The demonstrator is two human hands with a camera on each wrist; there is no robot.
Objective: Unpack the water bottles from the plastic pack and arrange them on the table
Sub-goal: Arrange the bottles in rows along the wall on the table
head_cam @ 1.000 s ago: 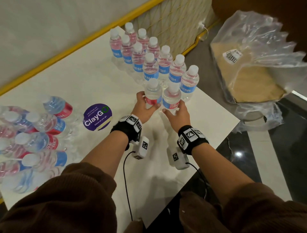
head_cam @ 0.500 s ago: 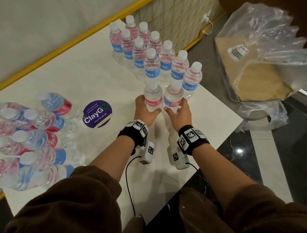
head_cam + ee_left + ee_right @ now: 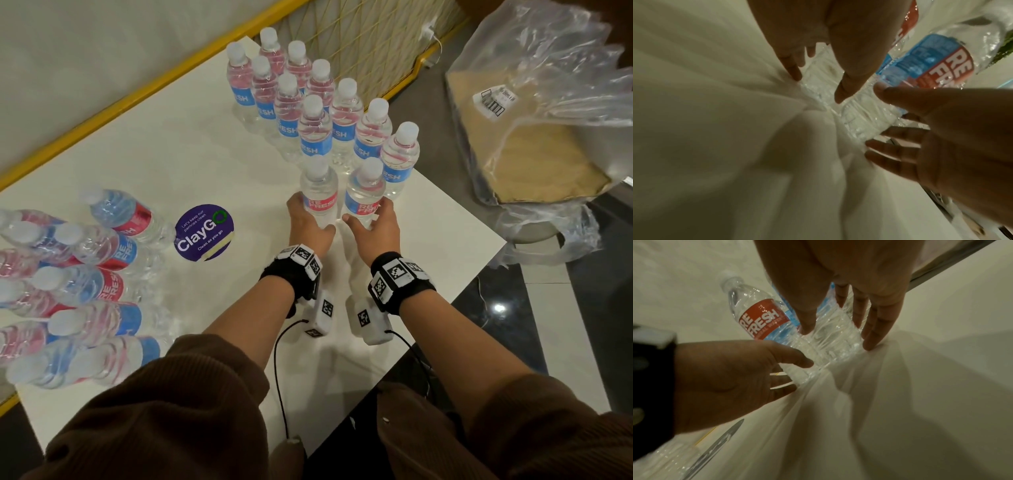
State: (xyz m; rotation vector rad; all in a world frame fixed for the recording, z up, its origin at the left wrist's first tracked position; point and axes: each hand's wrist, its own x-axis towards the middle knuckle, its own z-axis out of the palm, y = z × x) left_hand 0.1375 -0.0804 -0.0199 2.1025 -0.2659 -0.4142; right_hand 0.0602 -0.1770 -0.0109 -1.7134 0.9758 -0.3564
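Two clear water bottles with red and blue labels stand upright on the white table (image 3: 428, 260), at the near end of two rows of standing bottles (image 3: 310, 113). My left hand (image 3: 310, 222) grips the left bottle (image 3: 318, 192) low down, thumb on one side and fingers on the other. My right hand (image 3: 371, 226) grips the right bottle (image 3: 364, 192) the same way. The left wrist view shows my left hand (image 3: 816, 84) around its bottle's base (image 3: 818, 95). The right wrist view shows my right hand (image 3: 838, 337) astride its bottle (image 3: 834, 331), fingertips (image 3: 869, 345) reaching the tabletop.
Several bottles (image 3: 85, 274) lie on their sides at the table's left end. A round purple ClayGo sticker (image 3: 204, 232) sits between them and my hands. The crumpled plastic pack (image 3: 534, 137) with its cardboard tray rests off the table at the right. The table's right edge (image 3: 479, 270) is close.
Both hands stay on the two front bottles, which stand in the same spot at the near end of the rows. Only the head view has shifted a little.
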